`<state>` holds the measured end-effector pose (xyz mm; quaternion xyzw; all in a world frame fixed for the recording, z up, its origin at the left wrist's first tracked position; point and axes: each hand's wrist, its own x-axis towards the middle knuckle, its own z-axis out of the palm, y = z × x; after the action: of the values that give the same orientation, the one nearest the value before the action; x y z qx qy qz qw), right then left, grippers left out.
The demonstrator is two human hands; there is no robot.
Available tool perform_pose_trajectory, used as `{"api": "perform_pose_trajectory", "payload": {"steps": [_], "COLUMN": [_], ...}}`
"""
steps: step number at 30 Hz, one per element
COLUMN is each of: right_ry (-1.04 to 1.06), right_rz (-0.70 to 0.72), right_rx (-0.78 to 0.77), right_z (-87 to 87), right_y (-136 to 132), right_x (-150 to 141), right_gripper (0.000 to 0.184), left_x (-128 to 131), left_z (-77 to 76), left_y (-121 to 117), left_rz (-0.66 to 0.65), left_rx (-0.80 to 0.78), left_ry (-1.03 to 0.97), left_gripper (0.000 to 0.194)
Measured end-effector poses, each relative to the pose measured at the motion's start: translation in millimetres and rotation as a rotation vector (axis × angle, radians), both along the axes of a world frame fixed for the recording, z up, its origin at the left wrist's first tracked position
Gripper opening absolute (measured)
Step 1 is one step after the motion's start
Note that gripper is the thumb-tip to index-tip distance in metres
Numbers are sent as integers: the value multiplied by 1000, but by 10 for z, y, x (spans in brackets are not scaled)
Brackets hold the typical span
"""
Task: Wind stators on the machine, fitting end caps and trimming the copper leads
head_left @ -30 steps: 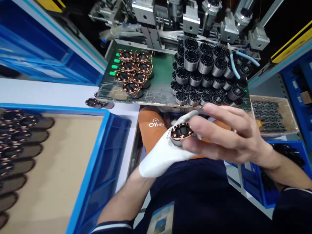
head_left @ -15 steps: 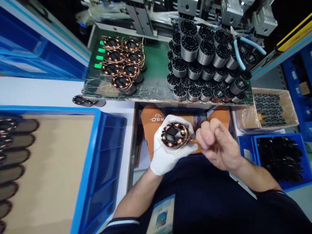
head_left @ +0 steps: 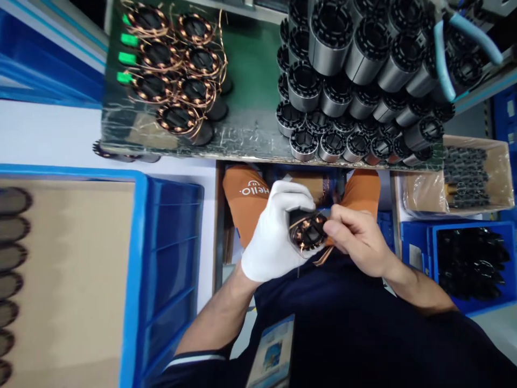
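Observation:
My left hand [head_left: 277, 237], in a white glove, is wrapped around a motor stator [head_left: 310, 235] wound with copper coils. The stator is tilted, its black slotted end turned up towards me. My bare right hand [head_left: 357, 237] is closed in a pinch at the stator's right rim. Below those fingers copper wire [head_left: 323, 256] hangs out; the exact grip point is hidden. Beyond my hands, on the green bench [head_left: 250, 102], wound stators [head_left: 177, 118] with loose wire ends stand at the left. Stacked unwound stators [head_left: 304, 144] fill its right side.
Light-blue-handled pliers [head_left: 444, 59] lie on the stacked stators. At left stands a blue tray [head_left: 135, 269] with stators along its far left side. To the right are a carton [head_left: 498, 172] of grey parts and a blue bin [head_left: 434, 264] of black parts.
The bare hand went from spread fingers to a pinch, pulled wire out to the right, then came back against the stator's rim. The stator has tilted over. My view has shifted closer to the bench.

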<state>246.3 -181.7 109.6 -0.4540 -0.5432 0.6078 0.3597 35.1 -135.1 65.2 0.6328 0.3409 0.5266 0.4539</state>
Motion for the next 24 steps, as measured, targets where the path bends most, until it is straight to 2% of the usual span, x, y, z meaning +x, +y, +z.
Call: {"api": "perform_pose_trajectory", "payload": {"steps": [2, 4, 6, 8, 10, 12, 14, 16, 18, 21, 24], "right_ry": [132, 216, 191, 92, -52, -101, 71, 281, 331, 116, -90], "right_rz": [15, 39, 46, 74, 103, 107, 103, 134, 135, 157, 273], "right_rx": [-36, -52, -57, -13, 123, 289, 352, 320, 303, 418, 509], "right_z": [-68, -138, -162, -123, -44, 33, 76, 71, 17, -130, -264], "right_y": [12, -30, -68, -64, -19, 50, 125, 194, 227, 134, -106], "right_x": [-95, -148, -138, -84, -26, -2, -27, -96, -181, -251, -119], "right_gripper": [54, 55, 54, 50, 43, 37, 36, 38, 39, 38, 35], "left_x": [23, 91, 198, 313, 392, 406, 361, 292, 247, 269, 317], "left_z": [5, 0, -17, -35, -40, -31, -17, -10, -16, -50, -105], "left_y": [-89, -183, -260, -306, -322, -323, -328, -350, -383, -405, -328], "left_rz": [-83, -183, -269, -274, -215, -133, -102, -118, -134, -34, 73], "left_rx": [-134, -371, -608, -735, -759, -750, -762, -822, -912, -989, -993], "left_ry": [-108, -333, -580, -721, -770, -789, -769, -688, -621, -685, -794], "left_gripper": [63, 60, 66, 69, 63, 58, 55, 53, 54, 60, 54]}}
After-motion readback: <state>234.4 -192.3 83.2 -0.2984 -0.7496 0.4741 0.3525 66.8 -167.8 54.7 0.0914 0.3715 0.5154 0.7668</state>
